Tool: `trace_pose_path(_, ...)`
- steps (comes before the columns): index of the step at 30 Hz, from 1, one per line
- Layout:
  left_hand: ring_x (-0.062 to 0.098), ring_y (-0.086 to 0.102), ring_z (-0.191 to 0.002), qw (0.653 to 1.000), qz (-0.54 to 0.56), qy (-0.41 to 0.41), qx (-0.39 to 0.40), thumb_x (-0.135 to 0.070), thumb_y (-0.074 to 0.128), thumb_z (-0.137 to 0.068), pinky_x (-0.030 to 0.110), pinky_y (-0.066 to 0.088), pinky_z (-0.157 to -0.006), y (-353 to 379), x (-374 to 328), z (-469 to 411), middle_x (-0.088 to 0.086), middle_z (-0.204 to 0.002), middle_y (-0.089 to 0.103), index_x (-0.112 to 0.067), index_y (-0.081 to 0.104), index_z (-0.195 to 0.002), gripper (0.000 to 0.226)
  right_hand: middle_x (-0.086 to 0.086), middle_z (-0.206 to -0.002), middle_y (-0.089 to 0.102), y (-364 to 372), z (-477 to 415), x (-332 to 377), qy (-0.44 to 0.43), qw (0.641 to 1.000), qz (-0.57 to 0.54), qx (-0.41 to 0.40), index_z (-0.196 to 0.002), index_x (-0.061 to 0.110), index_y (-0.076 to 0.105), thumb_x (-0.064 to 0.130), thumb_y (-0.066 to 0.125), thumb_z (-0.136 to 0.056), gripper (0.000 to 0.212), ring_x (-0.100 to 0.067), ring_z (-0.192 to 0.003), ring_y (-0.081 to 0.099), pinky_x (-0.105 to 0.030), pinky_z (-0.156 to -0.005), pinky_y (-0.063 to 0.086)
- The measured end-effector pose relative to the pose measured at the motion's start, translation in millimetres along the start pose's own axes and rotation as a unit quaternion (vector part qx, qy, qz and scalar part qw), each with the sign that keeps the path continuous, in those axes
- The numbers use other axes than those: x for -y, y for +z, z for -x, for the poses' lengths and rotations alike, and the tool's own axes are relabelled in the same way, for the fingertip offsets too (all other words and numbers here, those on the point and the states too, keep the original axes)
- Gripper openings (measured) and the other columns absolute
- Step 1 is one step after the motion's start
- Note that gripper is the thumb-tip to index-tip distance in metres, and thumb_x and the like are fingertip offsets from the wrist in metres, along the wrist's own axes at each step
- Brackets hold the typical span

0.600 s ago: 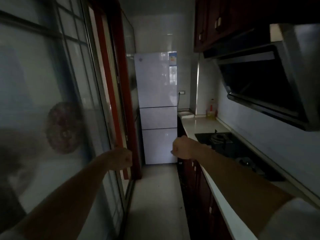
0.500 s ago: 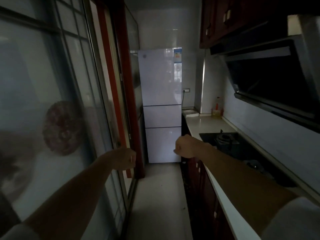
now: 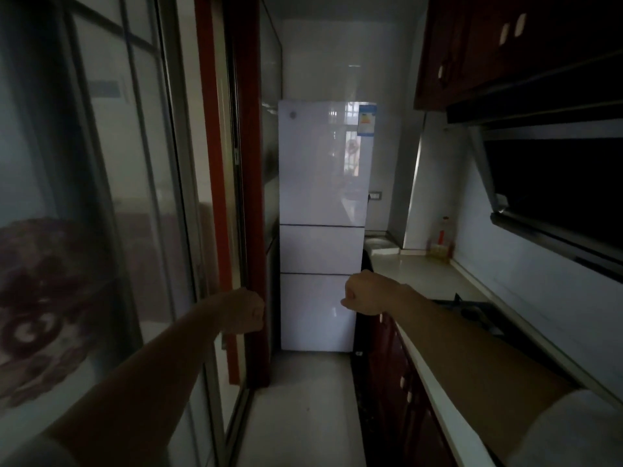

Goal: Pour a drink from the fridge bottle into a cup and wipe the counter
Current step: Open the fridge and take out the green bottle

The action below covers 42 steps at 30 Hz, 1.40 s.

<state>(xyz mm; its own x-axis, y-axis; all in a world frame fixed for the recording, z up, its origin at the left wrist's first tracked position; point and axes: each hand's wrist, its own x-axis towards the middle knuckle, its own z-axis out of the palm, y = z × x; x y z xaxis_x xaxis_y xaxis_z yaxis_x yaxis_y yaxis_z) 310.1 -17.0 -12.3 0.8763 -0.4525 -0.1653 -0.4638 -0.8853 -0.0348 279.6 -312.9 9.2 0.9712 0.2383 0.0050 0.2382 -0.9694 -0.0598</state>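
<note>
A tall white fridge (image 3: pixel 323 183) with three closed doors stands at the far end of a narrow, dim kitchen. Both my arms reach forward toward it. My left hand (image 3: pixel 247 311) is a closed fist holding nothing, in front of the red door frame. My right hand (image 3: pixel 365 293) is also a fist holding nothing, in front of the fridge's bottom door and apart from it. The pale counter (image 3: pixel 424 281) runs along the right wall. No bottle from the fridge and no cup is in view.
A glass sliding door (image 3: pixel 128 230) with a red frame (image 3: pixel 232 197) lines the left side. A black gas hob (image 3: pixel 478 315) sits in the counter under a range hood (image 3: pixel 553 197). An oil bottle (image 3: pixel 441 241) stands in the far counter corner. Dark red cabinets (image 3: pixel 397 382) run below the counter.
The fridge has come closer and larger in view. Both fists stay clenched and held out ahead.
</note>
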Motion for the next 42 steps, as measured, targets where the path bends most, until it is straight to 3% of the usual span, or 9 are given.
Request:
trace_pose_path(2, 0.023, 0.062, -0.095, 0.999, 0.006, 0.026, 0.017, -0.027, 0.051, -0.097, 0.033, 0.051, -0.087, -10.6, 20.2, -35.0, 0.010, -0.104, 0.065, -0.004, 0.065, -0.102, 0.027, -0.003, -0.069, 0.051, -13.0, -35.1, -8.0, 0.009, 1.000, 0.019, -0.005, -0.060, 0.015, 0.046, 0.035, 0.052, -0.098, 0.043, -0.021, -0.072, 0.054, -0.038, -0.073, 0.053)
trace_pose_path(5, 0.023, 0.063, -0.086, 0.999, 0.003, 0.034, 0.011, -0.024, 0.050, -0.097, 0.030, 0.050, -0.077, -29.2, 50.9, -87.1, 0.012, -0.095, 0.065, -0.004, 0.065, -0.096, 0.025, -0.003, -0.073, 0.052, -23.4, -83.3, -22.2, 0.019, 0.999, 0.018, -0.025, -0.067, 0.015, 0.048, 0.037, 0.052, -0.097, 0.038, -0.020, -0.070, 0.054, -0.038, -0.072, 0.052)
trace_pose_path(8, 0.022, 0.065, -0.099, 0.999, -0.010, 0.041, 0.005, -0.037, 0.052, -0.093, 0.035, 0.052, -0.088, -36.6, 69.6, -140.3, 0.004, -0.100, 0.065, -0.014, 0.065, -0.098, 0.027, -0.001, -0.061, 0.049, -18.6, -124.9, -39.5, 0.026, 0.999, 0.027, -0.006, -0.060, 0.015, 0.046, 0.034, 0.053, -0.096, 0.042, -0.019, -0.060, 0.052, -0.037, -0.067, 0.051)
trace_pose_path(16, 0.018, 0.059, -0.090, 0.999, -0.016, 0.040, -0.006, -0.033, 0.050, -0.097, 0.027, 0.045, -0.078, -54.1, 85.0, -269.1, 0.006, -0.110, 0.065, -0.012, 0.063, -0.106, 0.027, -0.008, -0.081, 0.064, -12.3, -244.5, -112.0, 0.051, 0.999, 0.005, -0.002, -0.076, 0.008, 0.062, 0.035, 0.054, -0.095, 0.034, -0.025, -0.078, 0.063, -0.039, -0.073, 0.056)
trace_pose_path(20, 0.022, 0.063, -0.101, 0.999, -0.033, -0.035, -0.014, -0.034, 0.054, -0.092, 0.031, 0.050, -0.081, -72.7, 93.5, -335.3, 0.003, -0.111, 0.066, -0.016, 0.067, -0.108, 0.027, -0.009, -0.086, 0.067, -15.7, -313.6, -155.1, 0.029, 0.999, -0.012, -0.018, -0.084, 0.008, 0.065, 0.038, 0.055, -0.094, 0.034, -0.024, -0.078, 0.064, -0.037, -0.072, 0.056)
trace_pose_path(23, 0.018, 0.062, -0.105, 0.999, -0.007, -0.034, -0.019, -0.037, 0.055, -0.095, 0.033, 0.051, -0.090, -99.2, 105.5, -380.8, 0.001, -0.117, 0.064, -0.019, 0.061, -0.121, 0.032, -0.010, -0.091, 0.067, -28.1, -366.4, -183.7, 0.022, 1.000, -0.016, -0.015, -0.090, 0.007, 0.067, 0.037, 0.055, -0.094, 0.032, -0.026, -0.083, 0.064, -0.035, -0.072, 0.053)
trace_pose_path(29, 0.011, 0.060, -0.101, 0.999, -0.021, -0.038, -0.002, -0.041, 0.052, -0.097, 0.029, 0.051, -0.089, -120.1, 131.3, -458.6, -0.001, -0.119, 0.063, -0.021, 0.059, -0.123, 0.034, -0.022, -0.089, 0.068, -46.9, -463.0, -226.5, -0.014, 0.998, -0.043, -0.041, -0.086, -0.001, 0.066, 0.033, 0.056, -0.092, 0.036, -0.036, -0.082, 0.067, -0.040, -0.068, 0.055)
trace_pose_path(39, 0.017, 0.057, -0.114, 0.999, -0.025, -0.039, -0.008, -0.043, 0.051, -0.097, 0.031, 0.048, -0.095, -135.5, 192.2, -611.4, -0.002, -0.126, 0.058, -0.022, 0.057, -0.127, 0.037, -0.020, -0.086, 0.068, -39.1, -620.0, -264.6, -0.012, 0.999, -0.033, 0.006, -0.082, -0.002, 0.065, 0.035, 0.056, -0.094, 0.039, -0.033, -0.078, 0.066, -0.043, -0.072, 0.055)
trace_pose_path(42, 0.018, 0.058, -0.112, 0.999, -0.035, -0.025, -0.007, -0.046, 0.050, -0.096, 0.035, 0.048, -0.096, -145.4, 220.2, -661.0, -0.002, -0.124, 0.059, -0.022, 0.060, -0.124, 0.038, -0.019, -0.084, 0.067, -51.7, -668.0, -273.2, 0.004, 1.000, -0.013, -0.002, -0.075, 0.004, 0.060, 0.030, 0.056, -0.093, 0.032, -0.028, -0.071, 0.062, -0.038, -0.065, 0.052)
